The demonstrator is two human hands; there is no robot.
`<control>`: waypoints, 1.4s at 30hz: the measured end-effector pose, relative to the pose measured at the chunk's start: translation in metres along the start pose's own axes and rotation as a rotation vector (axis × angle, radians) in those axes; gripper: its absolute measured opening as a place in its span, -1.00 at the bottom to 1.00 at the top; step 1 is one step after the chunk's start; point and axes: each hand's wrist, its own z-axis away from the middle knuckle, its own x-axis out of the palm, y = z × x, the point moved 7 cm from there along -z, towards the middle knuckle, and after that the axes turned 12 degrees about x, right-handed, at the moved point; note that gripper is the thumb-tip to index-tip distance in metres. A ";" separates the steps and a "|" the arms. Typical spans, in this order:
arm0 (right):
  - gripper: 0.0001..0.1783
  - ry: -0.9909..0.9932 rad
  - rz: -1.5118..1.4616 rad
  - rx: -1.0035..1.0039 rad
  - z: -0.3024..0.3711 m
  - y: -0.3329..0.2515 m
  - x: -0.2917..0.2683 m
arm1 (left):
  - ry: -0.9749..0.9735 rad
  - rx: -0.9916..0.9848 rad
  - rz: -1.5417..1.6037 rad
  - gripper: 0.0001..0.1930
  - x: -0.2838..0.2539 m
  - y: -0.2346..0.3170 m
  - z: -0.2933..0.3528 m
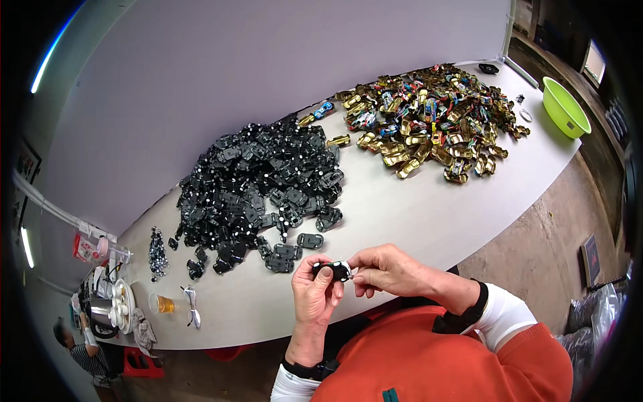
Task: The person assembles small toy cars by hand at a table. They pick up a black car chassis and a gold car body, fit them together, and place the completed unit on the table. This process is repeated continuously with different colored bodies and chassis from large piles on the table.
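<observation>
My left hand (313,295) is closed around a small black toy car base (340,270) with white wheels, its thumb pressed on the top. At the base's right end, my right hand (387,269) pinches with thumb and fingertips. Whatever small part may be between those fingertips is too small to make out. Beyond my hands lies a heap of black toy car bases (251,181), with a few loose ones (284,253) at its near edge. Farther right spreads a pile of gold and colourful toy car bodies (429,120).
On the left stand small metallic pieces (157,254), a cup of amber drink (163,304), eyeglasses (192,307) and a tray of white cups (122,305). A green basin (564,107) sits at the table's right end. Another person (87,352) is at far left. Plastic bags (593,321) lie lower right.
</observation>
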 end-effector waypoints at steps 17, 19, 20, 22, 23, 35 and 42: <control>-0.84 0.279 0.303 -0.207 -0.003 -0.002 -0.008 | 0.056 0.350 -0.553 -0.86 0.023 0.026 0.013; -0.81 0.244 0.218 -0.172 -0.007 0.004 -0.009 | 0.097 0.272 -0.496 -0.88 0.018 0.023 0.012; -0.80 0.197 0.136 -0.119 -0.010 0.009 -0.008 | 0.125 0.239 -0.463 -0.88 0.016 0.022 0.011; -0.79 0.123 0.003 -0.061 -0.012 0.015 -0.006 | 0.178 0.181 -0.386 -0.88 0.010 0.021 0.008; -0.79 0.096 -0.048 -0.056 -0.011 0.016 -0.004 | 0.183 0.159 -0.358 -0.88 0.007 0.019 0.007; -0.80 0.301 0.198 -0.098 -0.013 0.011 -0.012 | 0.155 0.203 -0.419 -0.89 0.011 0.013 0.007; -0.79 0.084 -0.124 0.001 -0.019 0.022 -0.008 | 0.181 0.344 -0.237 -0.84 0.000 0.005 0.005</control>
